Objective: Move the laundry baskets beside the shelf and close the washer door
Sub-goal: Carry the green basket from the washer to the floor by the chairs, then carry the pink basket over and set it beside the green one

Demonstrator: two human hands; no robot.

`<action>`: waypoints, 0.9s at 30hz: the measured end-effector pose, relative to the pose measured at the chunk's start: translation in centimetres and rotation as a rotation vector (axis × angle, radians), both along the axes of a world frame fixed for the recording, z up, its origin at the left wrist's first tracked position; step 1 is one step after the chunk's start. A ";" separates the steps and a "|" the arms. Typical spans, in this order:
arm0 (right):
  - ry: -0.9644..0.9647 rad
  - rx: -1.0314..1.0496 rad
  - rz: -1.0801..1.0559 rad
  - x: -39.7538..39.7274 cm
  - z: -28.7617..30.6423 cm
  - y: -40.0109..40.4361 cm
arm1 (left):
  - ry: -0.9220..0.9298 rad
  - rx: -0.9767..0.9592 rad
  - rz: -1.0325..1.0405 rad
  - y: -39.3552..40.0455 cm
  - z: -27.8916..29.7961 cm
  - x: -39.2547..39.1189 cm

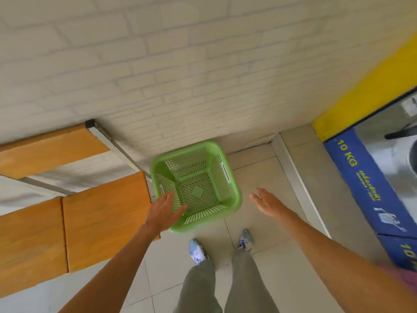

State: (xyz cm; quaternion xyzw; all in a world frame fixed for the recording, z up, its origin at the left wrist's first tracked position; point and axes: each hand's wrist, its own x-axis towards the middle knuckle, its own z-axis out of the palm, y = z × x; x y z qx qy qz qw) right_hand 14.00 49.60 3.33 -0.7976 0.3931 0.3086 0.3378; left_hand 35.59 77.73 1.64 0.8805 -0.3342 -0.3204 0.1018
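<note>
The green laundry basket (195, 187) stands upright and empty on the tiled floor (266, 263), at twelve o'clock from my feet, its far side close to the white brick wall (180, 75) and its left rim just beside the end of the wooden shelf (106, 222) at nine o'clock. My left hand (165, 211) is spread flat, fingers wide, over the basket's near-left rim; whether it touches the plastic I cannot tell. My right hand (267, 201) is open too, palm inward, holding nothing, near the basket's right side at two o'clock but apart from it.

I judge the step in hand to be either settling this basket or letting it go. To do it well, I would use the slot handles on its left and right walls, keep it level, and square it against the shelf end so it does not jut into the walkway at six o'clock.

Counted: one basket in view, though the task speaks of more than one; two shelf boards, upper and lower; one washer front (370, 188) at three o'clock, blue with "10 KG" on it. Its door I cannot make out clearly at the frame's edge, so that part looks not yet done.
</note>
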 end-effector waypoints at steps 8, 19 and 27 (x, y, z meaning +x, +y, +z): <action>0.116 -0.152 -0.245 -15.5 7.1 1.2 | -0.230 0.118 -0.623 -7.6 7.4 -3.6; 0.181 -0.268 -0.768 -44.0 13.8 4.2 | -0.333 0.036 -1.054 -23.6 13.8 -27.2; 0.152 -0.372 -0.973 -68.2 16.0 7.9 | -0.315 -0.171 -1.239 -30.0 15.6 -54.5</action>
